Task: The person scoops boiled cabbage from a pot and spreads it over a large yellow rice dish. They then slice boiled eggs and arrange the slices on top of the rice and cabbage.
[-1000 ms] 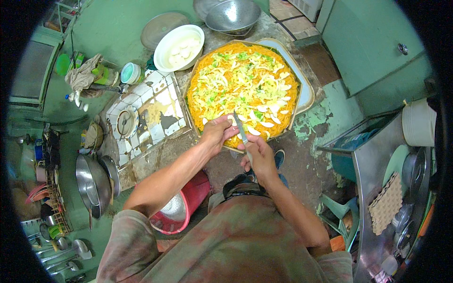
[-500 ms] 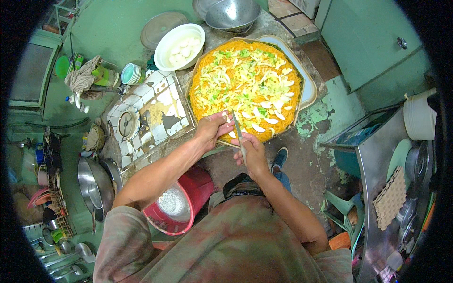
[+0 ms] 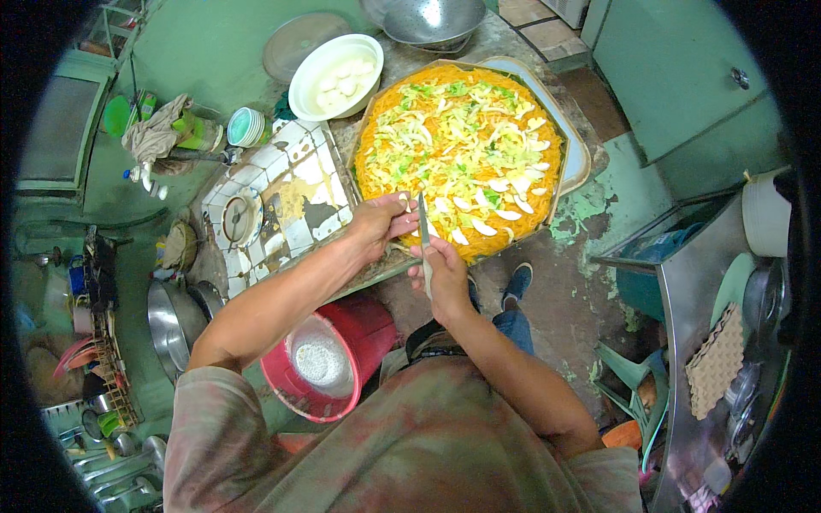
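Noodles [image 3: 457,175], bright orange, fill a broad many-sided tray [image 3: 562,167] on the tabletop [image 3: 329,227], as the head view shows it, and from here the tray is what everything else sits around. Pale green shreds [image 3: 466,128] lie scattered over the top, and white egg slices [image 3: 484,228] gather mostly toward the tray's near right side.

Both of the person's hands are up at the tray's near edge, to the left of those slices. The left hand [image 3: 380,224] is nearly closed, palm turned up, pinching a small white piece of egg [image 3: 405,198] at thumb and fingertips. The right hand [image 3: 446,278] has its fingers wrapped around the pale handle of a knife [image 3: 423,218], the blade pointing away from the body and standing just beside the egg piece; I can't tell whether the two touch.

Just beyond the tray's far left side, a white bowl [image 3: 301,101] holds several whole peeled eggs [image 3: 346,81]. A metal basin [image 3: 436,21] sits behind the tray, and a pale blue tray [image 3: 578,154] peeks out from its right side. Nearer the person and left of the tray, a red bucket [image 3: 376,333] stands on the floor, something whitish inside it.
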Demonstrator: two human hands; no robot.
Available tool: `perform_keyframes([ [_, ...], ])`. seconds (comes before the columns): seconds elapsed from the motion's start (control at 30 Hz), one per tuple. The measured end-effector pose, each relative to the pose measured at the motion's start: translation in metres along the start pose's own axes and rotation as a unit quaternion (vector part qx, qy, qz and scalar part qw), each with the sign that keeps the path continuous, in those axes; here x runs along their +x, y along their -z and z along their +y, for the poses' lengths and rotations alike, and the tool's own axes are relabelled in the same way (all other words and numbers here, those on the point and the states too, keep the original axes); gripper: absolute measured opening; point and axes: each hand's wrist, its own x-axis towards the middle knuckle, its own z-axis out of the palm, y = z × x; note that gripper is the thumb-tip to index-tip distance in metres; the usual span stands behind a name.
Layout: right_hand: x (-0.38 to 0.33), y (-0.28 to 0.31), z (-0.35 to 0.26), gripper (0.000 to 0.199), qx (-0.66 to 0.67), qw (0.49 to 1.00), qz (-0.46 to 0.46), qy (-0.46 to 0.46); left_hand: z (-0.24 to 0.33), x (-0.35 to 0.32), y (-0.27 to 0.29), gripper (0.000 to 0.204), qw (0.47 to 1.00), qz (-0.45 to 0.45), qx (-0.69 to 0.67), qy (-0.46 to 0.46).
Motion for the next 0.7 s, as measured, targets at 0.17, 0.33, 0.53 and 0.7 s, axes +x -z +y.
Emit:
perform_keyframes([
  [0.17, -0.022, 0.001, -0.022, 0.039, 0.056, 0.995, -0.068, -0.051, 0.004, -0.005, 0.001, 0.026, 0.995, 0.003, 0.101, -0.006],
  [0.33, -0.041, 0.021, -0.056, 0.036, -0.049, 0.997, -0.056, 0.038, 0.014, -0.019, 0.032, 0.032, 0.887, 0.030, 0.398, -0.232],
  [0.53, -0.028, 0.030, -0.091, 0.031, -0.038, 0.995, 0.014, 0.095, 0.019, 0.003, 0.021, 0.022, 0.789, 0.108, 0.512, -0.321],
  [0.7, -0.042, 0.041, -0.107, 0.031, -0.057, 0.987, 0.012, 0.149, 0.023, 0.024, 0.013, 0.026, 0.720, 0.119, 0.590, -0.346],
])
